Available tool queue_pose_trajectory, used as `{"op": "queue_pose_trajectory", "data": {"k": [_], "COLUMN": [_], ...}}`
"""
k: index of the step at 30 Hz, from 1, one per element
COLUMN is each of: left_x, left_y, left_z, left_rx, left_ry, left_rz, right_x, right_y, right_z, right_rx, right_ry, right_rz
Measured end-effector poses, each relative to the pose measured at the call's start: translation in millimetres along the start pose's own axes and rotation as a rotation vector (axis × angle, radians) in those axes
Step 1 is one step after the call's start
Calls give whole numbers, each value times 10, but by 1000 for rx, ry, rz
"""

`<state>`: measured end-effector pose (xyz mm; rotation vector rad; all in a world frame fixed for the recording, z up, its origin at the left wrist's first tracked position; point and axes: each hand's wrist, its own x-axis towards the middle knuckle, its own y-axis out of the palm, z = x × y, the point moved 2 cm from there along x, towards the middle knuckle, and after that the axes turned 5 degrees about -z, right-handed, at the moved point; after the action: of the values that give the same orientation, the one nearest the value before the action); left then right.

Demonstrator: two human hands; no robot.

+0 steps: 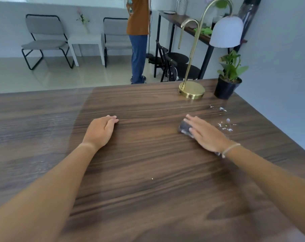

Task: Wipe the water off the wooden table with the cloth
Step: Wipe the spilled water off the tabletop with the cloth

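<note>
- The left hand (102, 130) lies flat on the bare wooden counter (148, 172), fingers together and holding nothing, apparently placed there to steady the person leaning in.
- At centre right, the right hand (205, 134) presses palm-down on a small dark cloth (185, 128), its fingers spread over the fabric rather than curled round it; a flat press of this kind suits pushing the cloth across the surface.
- The cloth sits bunched under the fingers, touching the counter, with one end showing left of the hand.
- Just right of that hand, water droplets (225, 125) glisten on the wood, with a second patch (218, 108) nearer the far edge; neither patch looks wiped yet, so the job appears to be at an early stage.
- A brass lamp base (192, 89) and a potted plant (227, 84) stand by the far right corner, close to the spill, and likely limit how far a sweep can run.
</note>
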<state>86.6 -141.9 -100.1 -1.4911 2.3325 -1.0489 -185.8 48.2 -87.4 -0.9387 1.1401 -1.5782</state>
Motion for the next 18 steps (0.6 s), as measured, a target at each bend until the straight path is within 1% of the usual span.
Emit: {"op": "queue_pose_trajectory", "data": {"k": [2,4,7,10,12,14,16,18], "left_x": [38,102,215,322,398,461,516,556], "left_y": [42,133,348,622,810,972,1136,1293], "left_z": [-42,-133,-339,-555,-694,-827,-968,-1088], "left_rx": [29,36,15,-18,-9,-10,-13,3], "left_ry": [4,19,36,46,73,89,108,133], "left_rz": [20,41,50,68,109,131,133,145], "right_x": [281,500,478,-19,-408,-604,-601,-410], "right_y": [2,72,160,159,84,-52,-215,-333], "right_z": [-141,-56,204,262,97,-251,-703,-1155], "right_rx": [-1,-4,18,17,-5,-27,-27,-44], "right_ry": [121,123,-20,-267,-364,-318,-180,-15], "right_rz": [-33,-40,-14,9,37,53,36,-1]}}
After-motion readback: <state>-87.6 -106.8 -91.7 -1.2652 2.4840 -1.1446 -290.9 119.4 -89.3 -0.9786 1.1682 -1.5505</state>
